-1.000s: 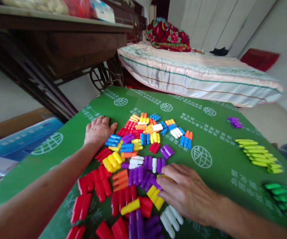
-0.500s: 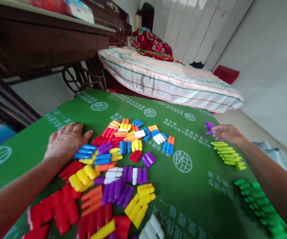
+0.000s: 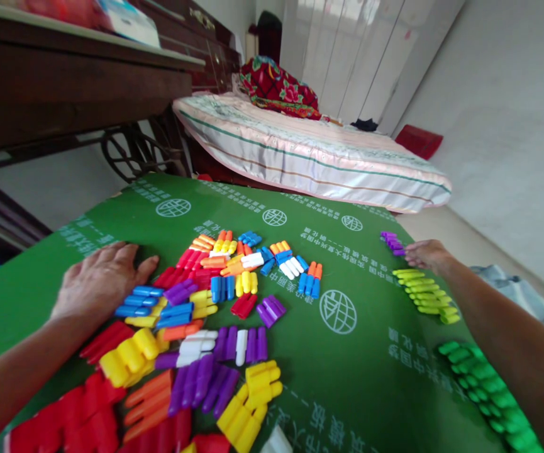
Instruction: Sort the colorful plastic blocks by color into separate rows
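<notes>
My left hand (image 3: 97, 277) lies flat on the green board (image 3: 234, 214), fingers stretched out. Just below its fingers are blue plastic pieces (image 3: 138, 301), bullet-shaped and joined side by side. Over at the right edge, my right hand (image 3: 425, 255) has its fingers pinched at the end of a short row of purple plastic pieces (image 3: 391, 242). The fingertips meet the nearest purple piece; the exact grip is partly hidden. Below that hand runs a row of yellow-green pieces (image 3: 425, 294). Farther down, a longer row of green pieces (image 3: 488, 390) lies partly beneath my right forearm.
A loose spread of red (image 3: 78, 415), yellow (image 3: 133, 355), purple (image 3: 191, 380), orange and white pieces covers the left and middle of the board. Beyond it stands a bed (image 3: 309, 151). A dark wooden table (image 3: 78, 82) is at the left, a wall at the right.
The view has shifted slightly, moving the board's contents left. The purple piece by my right fingertips, at an angle before, now lines up with its row. My left hand stays flat.
</notes>
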`<state>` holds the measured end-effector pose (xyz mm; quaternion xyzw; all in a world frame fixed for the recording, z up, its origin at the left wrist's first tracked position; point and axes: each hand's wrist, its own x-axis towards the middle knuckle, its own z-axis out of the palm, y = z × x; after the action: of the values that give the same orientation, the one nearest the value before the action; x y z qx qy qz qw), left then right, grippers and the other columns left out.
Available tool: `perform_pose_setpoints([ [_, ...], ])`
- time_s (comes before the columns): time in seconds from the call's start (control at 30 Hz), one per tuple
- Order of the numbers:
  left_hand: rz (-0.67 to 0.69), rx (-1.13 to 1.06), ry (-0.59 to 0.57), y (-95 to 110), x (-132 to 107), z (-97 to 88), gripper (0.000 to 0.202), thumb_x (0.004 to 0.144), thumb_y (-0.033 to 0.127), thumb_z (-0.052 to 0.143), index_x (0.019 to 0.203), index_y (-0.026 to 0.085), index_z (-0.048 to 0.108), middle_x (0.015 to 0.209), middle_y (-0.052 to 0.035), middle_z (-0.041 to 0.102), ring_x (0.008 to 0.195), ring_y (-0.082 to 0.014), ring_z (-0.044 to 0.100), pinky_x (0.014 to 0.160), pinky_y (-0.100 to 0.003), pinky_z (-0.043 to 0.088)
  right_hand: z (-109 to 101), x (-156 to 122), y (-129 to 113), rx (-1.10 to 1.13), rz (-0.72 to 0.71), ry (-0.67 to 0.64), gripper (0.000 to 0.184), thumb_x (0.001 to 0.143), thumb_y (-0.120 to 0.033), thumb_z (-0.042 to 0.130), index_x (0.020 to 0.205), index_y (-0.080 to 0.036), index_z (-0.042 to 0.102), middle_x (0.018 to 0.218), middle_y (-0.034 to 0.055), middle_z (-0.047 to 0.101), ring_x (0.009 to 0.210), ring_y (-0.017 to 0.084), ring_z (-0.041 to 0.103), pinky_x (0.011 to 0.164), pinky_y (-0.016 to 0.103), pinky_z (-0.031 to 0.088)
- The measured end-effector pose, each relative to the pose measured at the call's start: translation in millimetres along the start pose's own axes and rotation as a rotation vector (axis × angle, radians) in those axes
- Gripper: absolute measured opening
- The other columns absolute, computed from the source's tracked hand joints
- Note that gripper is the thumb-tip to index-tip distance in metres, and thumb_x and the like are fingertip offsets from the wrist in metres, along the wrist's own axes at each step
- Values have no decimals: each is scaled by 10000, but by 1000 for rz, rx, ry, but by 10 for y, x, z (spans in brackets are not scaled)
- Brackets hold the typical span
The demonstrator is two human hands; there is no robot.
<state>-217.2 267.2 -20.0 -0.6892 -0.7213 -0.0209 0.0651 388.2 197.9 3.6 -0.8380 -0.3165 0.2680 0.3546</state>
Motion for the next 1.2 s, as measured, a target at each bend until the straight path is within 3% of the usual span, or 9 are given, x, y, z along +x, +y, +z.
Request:
perform_pose_setpoints([
  [0.17,-4,-13,8,3,-22,-17,791,838,605,85,1296,88,470,1405,-185,462,1293,-358,403,1031,-509,353,1,-21,-22,-14,-23,28,125,660,-87,647,664,-175,558,518,26,601,480,146,561,535,289,395],
  [0.43,-2,0,-6,12,-24,-21,781,835,589,101,1299,78,467,1405,-186,462,1294,-354,401,1037,-504,347,48,-100,-87,-87,-90,12,229,598,-226,777,702,-159,585,554,25,606,508,144,562,538,287,384],
  [0.93,-8,-22,-3,20,-32,-29,764,846,585,117,1297,80,471,1409,-187,455,1306,-355,389,1045,-509,342,71,-112,-128,-191,-152,55,121,673,-193,693,700,-155,581,561,24,600,502,150,582,555,300,422],
  [1.07,-8,-29,14,38,-65,-38,716,868,569,150,1282,90,484,1399,-190,464,1303,-353,392,1040,-507,347,122,-256,-234,-223,-218,39,115,716,-237,669,760,-155,601,619,25,614,488,140,561,570,305,430],
  [1.2,-7,-45,15,43,-97,-37,657,887,550,209,1275,98,486,1401,-191,461,1295,-351,402,1039,-510,344,396,-667,-318,-214,-351,-148,208,712,-316,706,852,-169,659,765,30,675,570,135,584,633,299,466],
])
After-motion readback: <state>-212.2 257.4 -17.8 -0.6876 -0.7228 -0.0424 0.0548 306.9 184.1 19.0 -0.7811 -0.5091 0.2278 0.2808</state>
